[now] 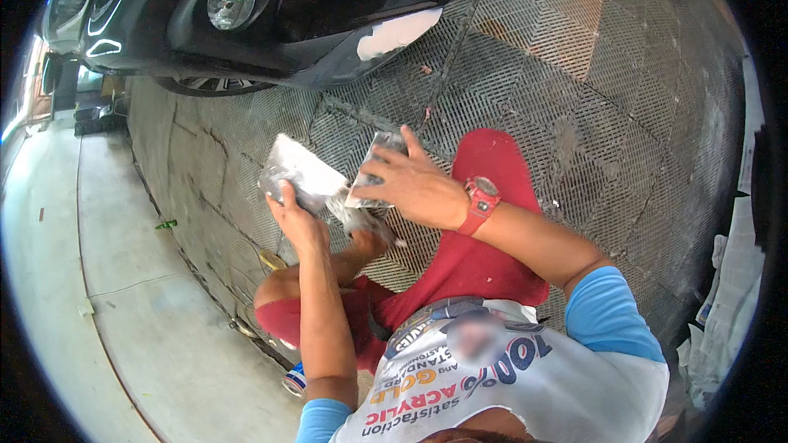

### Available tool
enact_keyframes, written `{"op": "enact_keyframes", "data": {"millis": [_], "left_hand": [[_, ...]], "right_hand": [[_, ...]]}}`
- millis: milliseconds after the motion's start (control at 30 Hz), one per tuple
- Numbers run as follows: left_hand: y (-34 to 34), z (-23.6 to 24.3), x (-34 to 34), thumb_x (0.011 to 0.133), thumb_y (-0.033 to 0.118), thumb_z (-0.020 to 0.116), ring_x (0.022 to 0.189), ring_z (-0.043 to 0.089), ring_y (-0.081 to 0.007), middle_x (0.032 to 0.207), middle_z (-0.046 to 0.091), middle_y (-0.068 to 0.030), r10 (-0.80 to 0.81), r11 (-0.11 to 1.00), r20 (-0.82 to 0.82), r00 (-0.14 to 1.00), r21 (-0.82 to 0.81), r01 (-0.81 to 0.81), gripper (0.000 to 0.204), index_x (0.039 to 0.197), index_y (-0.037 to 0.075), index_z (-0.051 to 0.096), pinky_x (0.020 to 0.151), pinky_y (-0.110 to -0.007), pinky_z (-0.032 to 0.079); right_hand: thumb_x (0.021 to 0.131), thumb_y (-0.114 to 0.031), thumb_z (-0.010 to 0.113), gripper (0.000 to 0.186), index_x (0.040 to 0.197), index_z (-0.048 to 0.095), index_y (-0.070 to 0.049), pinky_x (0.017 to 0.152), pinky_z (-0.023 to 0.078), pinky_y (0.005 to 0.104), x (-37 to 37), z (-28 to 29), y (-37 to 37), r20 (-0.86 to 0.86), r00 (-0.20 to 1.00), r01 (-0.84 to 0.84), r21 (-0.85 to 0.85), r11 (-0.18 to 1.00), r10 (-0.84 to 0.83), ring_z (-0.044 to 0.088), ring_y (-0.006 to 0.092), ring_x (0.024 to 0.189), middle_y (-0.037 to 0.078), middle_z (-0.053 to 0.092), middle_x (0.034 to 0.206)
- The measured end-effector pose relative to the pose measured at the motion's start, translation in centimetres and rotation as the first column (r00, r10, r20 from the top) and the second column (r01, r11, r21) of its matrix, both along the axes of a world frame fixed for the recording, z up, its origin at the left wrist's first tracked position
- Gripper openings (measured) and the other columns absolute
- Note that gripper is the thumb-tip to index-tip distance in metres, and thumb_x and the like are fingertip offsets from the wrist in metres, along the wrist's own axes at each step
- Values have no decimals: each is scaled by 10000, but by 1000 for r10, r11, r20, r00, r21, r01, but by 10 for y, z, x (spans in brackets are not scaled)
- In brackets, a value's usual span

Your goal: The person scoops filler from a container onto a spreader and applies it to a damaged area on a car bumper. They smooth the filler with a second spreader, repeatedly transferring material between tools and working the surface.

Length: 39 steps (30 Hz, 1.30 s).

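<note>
My left hand [297, 217] holds a flat, rectangular, silvery plate [308, 171] by its near edge, thumb on top. Bright light washes out its face, so any coating there is hard to make out. Close by on the right, my right hand [414, 183], palm down with fingers spread over it, grips a smaller flat putty spreader [365, 194]. Its near corner comes close to the plate; I cannot tell if they touch. Ahead, the dark car bumper [320, 57] carries a pale patch of filler [400, 34] along its lower edge.
Ridged dark floor tiles [574, 139] lie below me. A round lamp [231, 2] and part of a wheel [217, 84] show on the car. To the left runs a pale floor [139, 295]; a blue-and-white can [294, 380] stands beside me. Paper sheets [722, 312] line the right.
</note>
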<state>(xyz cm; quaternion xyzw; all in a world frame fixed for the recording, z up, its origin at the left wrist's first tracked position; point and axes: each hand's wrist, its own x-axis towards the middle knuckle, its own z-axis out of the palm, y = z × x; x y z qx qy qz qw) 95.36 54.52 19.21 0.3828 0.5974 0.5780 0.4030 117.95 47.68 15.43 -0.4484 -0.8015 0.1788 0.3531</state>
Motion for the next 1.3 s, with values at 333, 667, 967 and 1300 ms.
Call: {"op": "enact_keyframes", "data": {"millis": [333,667,967,1300], "left_hand": [[32,-3,46,1097,158,680,1132,745,-235,1301,736,-108,-405,883,364,839,-82,462,382,1450,40,593,1016,-415,620],[47,17,49,1152,204,653,1039,672,-149,1221,729,-75,-443,831,-436,783,130,542,311,1373,-13,626,925,-310,558],[57,90,18,1159,216,649,993,664,-117,1140,747,-57,-492,831,-422,762,35,556,298,1355,-8,649,901,-293,555],[57,105,27,1086,285,707,898,757,-467,938,744,-321,-895,177,-389,-218,-759,626,525,1477,-52,613,803,-509,588]], "right_hand": [[1002,-107,642,685,1641,465,-280,1150,537,656,19,-11,17,7,975,222,11,975,-223,581,563,1401,251,484,1535],[988,-33,577,651,1574,624,-314,1225,350,751,48,49,16,110,886,441,100,892,-450,508,457,1500,151,595,1518],[921,80,575,753,1529,677,-351,1294,294,686,21,-8,10,-205,923,258,-296,920,-325,555,403,1483,96,610,1536],[854,36,673,809,1567,638,-346,1143,383,618,40,-75,118,-132,724,675,-62,735,-677,492,334,1517,45,578,1583]]}}
